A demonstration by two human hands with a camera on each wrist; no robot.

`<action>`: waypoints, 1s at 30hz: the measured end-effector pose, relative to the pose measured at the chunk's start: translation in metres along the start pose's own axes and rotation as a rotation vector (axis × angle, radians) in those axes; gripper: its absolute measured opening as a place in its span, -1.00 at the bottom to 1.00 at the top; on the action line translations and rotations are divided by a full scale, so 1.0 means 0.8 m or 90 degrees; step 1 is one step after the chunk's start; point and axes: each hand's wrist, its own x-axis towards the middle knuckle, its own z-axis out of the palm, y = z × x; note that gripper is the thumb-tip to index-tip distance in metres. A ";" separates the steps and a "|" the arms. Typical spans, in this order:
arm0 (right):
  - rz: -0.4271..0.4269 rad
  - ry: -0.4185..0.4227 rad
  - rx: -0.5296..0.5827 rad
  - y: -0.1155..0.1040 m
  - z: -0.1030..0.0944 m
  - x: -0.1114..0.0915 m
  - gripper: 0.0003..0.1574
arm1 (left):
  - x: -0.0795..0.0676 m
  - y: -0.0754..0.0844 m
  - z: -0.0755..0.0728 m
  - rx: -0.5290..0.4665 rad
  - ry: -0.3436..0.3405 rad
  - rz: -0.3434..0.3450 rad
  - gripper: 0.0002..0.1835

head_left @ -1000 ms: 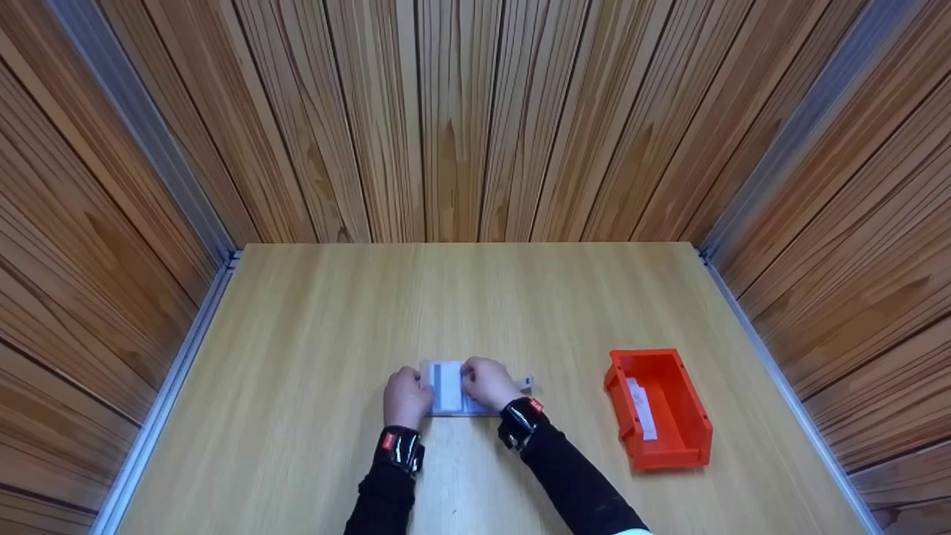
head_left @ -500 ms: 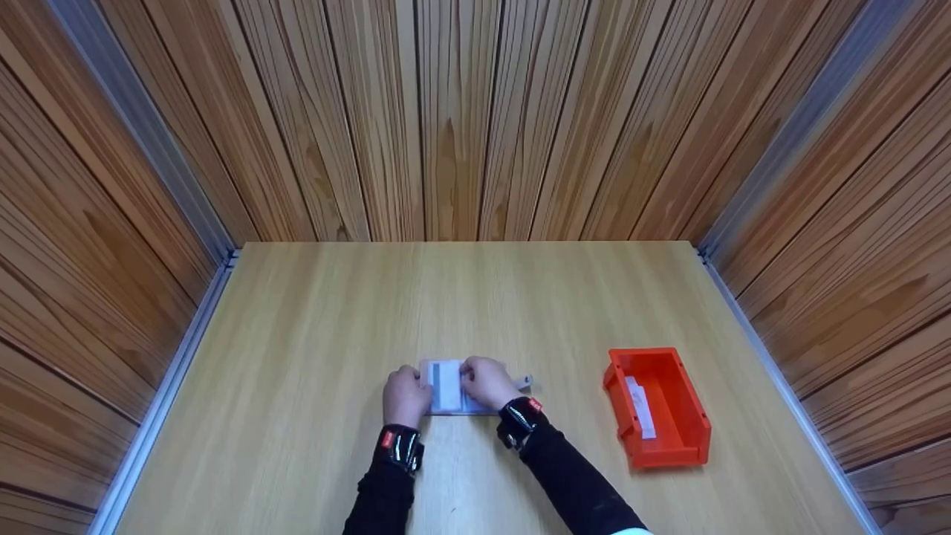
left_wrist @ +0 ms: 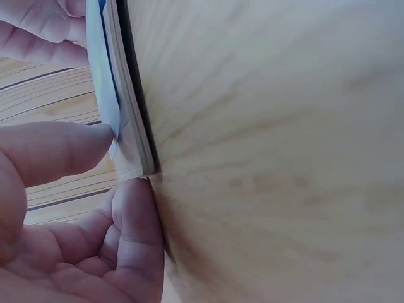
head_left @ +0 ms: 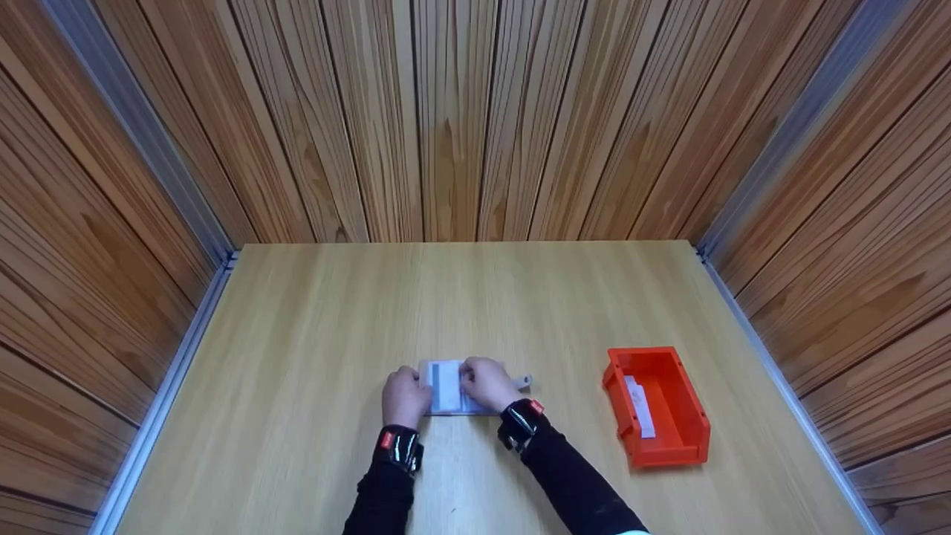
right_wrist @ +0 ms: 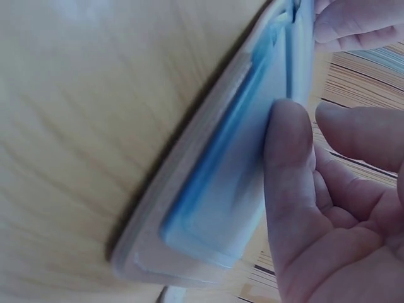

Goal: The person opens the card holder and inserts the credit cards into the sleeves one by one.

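Note:
A flat, pale case (right_wrist: 158,233) with rounded corners and a layered edge lies on the table in front of me. On top of it is a translucent blue plastic sleeve (right_wrist: 214,189). In the head view a white card (head_left: 449,390) with a grey strip shows between the hands. My left hand (head_left: 406,395) holds the case's left end, thumb on top and a bent finger against the edge. My right hand (head_left: 490,385) appears to pinch the white card's right edge, fingertips on the sleeve. It covers much of the case's right half.
An orange-red open bin (head_left: 695,416) stands to the right, with a white label strip (head_left: 640,407) in it. Beyond the right hand a small grey-white tab (head_left: 524,383) sticks out. Wood-panelled walls (head_left: 453,119) border the table (head_left: 334,312) behind and at both sides.

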 end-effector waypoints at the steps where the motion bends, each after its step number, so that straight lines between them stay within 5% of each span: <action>1: -0.002 0.002 -0.003 -0.001 -0.002 -0.001 -0.82 | 0.000 0.000 0.000 0.000 0.000 0.000 -0.79; 15: 0.081 0.015 -0.012 0.001 -0.050 -0.017 -0.78 | 0.001 0.003 -0.001 -0.022 -0.062 -0.087 -0.73; 30: 0.106 0.104 0.018 0.010 -0.109 -0.046 -0.75 | 0.001 0.004 -0.001 -0.012 -0.049 -0.055 -0.71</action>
